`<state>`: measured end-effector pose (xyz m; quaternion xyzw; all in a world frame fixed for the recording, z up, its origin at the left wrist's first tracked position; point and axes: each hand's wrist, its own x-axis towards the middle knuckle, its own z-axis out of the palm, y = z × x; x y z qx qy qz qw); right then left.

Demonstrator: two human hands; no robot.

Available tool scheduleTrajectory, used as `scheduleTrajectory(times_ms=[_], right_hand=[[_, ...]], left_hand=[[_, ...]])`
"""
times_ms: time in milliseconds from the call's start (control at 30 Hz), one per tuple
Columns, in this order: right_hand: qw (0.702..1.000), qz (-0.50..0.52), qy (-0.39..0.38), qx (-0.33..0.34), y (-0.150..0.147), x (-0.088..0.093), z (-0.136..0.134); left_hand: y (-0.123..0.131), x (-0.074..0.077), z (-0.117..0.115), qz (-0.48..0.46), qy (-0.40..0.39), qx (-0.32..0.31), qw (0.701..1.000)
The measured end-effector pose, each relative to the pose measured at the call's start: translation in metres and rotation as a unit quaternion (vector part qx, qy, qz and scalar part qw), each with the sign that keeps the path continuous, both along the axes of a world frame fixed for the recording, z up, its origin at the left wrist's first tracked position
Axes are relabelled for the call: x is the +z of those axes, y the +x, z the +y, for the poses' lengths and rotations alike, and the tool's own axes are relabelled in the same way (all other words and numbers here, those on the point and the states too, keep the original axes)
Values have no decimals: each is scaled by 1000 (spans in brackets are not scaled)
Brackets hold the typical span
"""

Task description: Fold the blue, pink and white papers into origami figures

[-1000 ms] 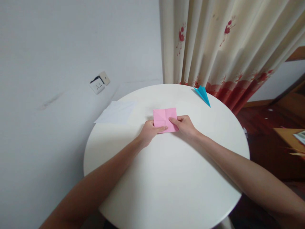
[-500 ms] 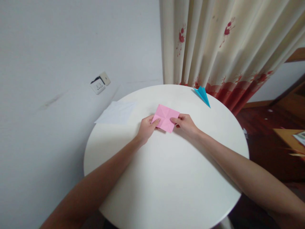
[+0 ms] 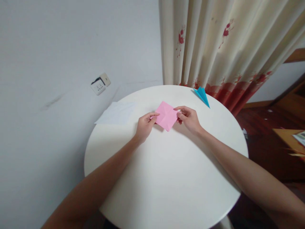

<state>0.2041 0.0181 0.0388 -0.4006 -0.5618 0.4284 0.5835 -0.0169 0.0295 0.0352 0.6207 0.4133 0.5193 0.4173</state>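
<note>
A creased pink paper square (image 3: 166, 115) sits turned like a diamond above the middle of a round white table (image 3: 166, 178). My left hand (image 3: 144, 126) pinches its left corner between thumb and fingers. My right hand (image 3: 188, 119) pinches its right corner, fingers curled. The square's lower point hangs just over the tabletop between the two hands.
A folded blue paper plane (image 3: 202, 95) lies at the table's far right edge. A white sheet (image 3: 117, 113) rests at the far left edge, partly over the rim. A flowered curtain (image 3: 221, 47) hangs behind, a wall socket (image 3: 100, 84) is on the left wall, and a wooden floor (image 3: 264, 140) is to the right.
The pink square has been rotated from lying straight to standing on a corner, and both hands have shifted from its near edge to its side corners.
</note>
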Motion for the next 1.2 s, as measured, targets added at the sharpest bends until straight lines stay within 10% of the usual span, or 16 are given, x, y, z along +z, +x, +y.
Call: scheduleTrajectory(times_ms=[333,700,1200], right_hand=[[1000,-24,16,-4,9,0,1],[987,-42,58,145,25,3,5],[994,-88,53,23,14,2,2]], left_hand=[[-5,6,-1,-28,-20,-92,995],[-15,0,10,-11,41,-87,995],[-13,0,6,24,43,-84,995]])
